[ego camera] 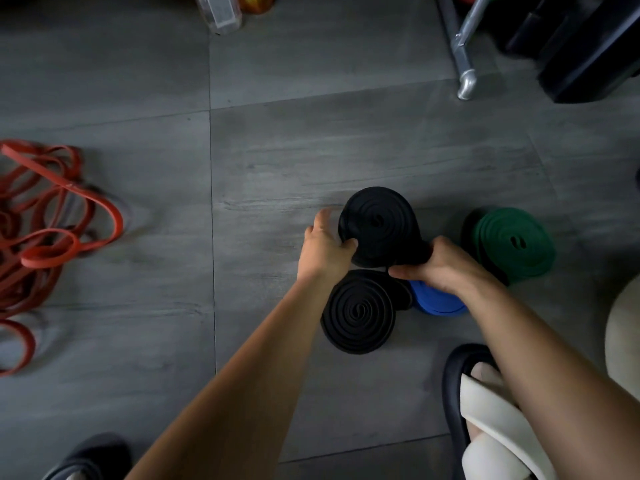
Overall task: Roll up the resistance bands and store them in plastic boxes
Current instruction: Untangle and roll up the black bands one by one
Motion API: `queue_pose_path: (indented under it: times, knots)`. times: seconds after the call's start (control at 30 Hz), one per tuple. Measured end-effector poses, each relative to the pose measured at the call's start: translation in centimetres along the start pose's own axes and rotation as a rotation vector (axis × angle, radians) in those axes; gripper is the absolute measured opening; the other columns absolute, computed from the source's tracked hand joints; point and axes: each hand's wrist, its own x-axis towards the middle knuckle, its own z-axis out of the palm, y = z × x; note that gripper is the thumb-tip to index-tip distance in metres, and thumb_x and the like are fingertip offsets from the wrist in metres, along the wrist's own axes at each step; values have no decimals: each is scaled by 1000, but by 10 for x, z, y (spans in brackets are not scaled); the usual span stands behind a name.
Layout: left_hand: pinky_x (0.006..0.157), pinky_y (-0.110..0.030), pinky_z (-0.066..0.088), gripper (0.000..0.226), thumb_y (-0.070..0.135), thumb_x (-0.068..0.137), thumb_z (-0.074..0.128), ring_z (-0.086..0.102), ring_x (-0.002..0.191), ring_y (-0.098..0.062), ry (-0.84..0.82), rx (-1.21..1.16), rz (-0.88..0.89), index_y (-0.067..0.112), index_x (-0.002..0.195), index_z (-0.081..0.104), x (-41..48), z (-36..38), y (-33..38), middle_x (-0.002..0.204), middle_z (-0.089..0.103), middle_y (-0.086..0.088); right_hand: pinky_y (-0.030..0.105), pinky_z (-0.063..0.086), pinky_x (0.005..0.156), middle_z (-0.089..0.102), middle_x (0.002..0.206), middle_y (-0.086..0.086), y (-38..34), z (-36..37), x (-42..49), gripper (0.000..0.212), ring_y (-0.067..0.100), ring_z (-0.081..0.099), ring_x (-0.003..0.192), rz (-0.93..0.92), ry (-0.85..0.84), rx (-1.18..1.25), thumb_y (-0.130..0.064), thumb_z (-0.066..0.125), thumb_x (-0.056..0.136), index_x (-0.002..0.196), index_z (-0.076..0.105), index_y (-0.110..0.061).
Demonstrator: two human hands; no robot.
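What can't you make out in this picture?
Head view only.
Blue roll: mostly hidden under the right hand.
Red bands: pile cut off by the left edge.
Clear container: cut off by the top edge, blurred.
Held black roll: near rim covered by the left hand and right hand.

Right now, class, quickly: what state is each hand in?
Left hand: closed, gripping the upper black roll at its left edge.
Right hand: closed, gripping that roll's lower right edge.

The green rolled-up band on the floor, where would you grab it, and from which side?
Probably from above, pinching the green roll across its outer rim, thumb on one side and fingers opposite. It lies spiral face up, so the edges are exposed, and squeezing the outer wraps should keep it from uncoiling.
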Motion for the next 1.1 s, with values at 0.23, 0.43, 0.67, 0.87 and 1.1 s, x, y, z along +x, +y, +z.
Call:
queue_pose_path:
  times: [0.23, 0.43, 0.67, 0.87, 1.1]
  knots:
    - [98, -35, 41, 59, 19, 88, 60, 46, 121, -26, 188, 53, -31, 16, 140, 31, -10, -55, -42, 138, 37, -9, 41, 40, 98, 29, 137, 17, -53, 0, -27, 81, 35, 43, 121, -199, 299, -119, -48, 71, 74, 136, 34, -10]
    - [106, -39, 26, 59, 17, 86, 60, 28, 130, -36, 455, 259, -238, 7, 138, 34, -28, -162, -121, 142, 30, -18, 43, 40, 99, 42, 126, 17, -112, 72, -43, 58, 33, 51, 112, -461, 164, -126, -38, 69, 79, 123, 49, -7]
    - [108, -48, 23, 75, 18, 83, 63, 15, 137, -35, 570, 542, -336, 13, 145, 20, -50, -299, -208, 154, 11, -8, 34, 40, 96, 40, 125, 12, -147, 153, -64, 53, 27, 47, 118, -576, -9, -216, -35, 65, 82, 124, 48, -9]
    - [112, -57, 11, 78, 16, 90, 53, -3, 143, -33, 342, 724, -229, 45, 144, 5, -18, -338, -231, 156, -11, 8, 26, 38, 91, 42, 122, 10, -173, 192, -67, 48, 21, 53, 108, -629, -74, -161, -30, 65, 83, 123, 50, -9]
    - [96, -35, 36, 45, 10, 89, 48, 37, 124, -35, 292, 850, -113, 22, 133, 45, 5, -297, -210, 140, 43, -8, 18, 34, 81, 44, 115, 5, -175, 215, -61, 39, 11, 51, 92, -645, -105, -73, -24, 66, 84, 118, 54, -9]
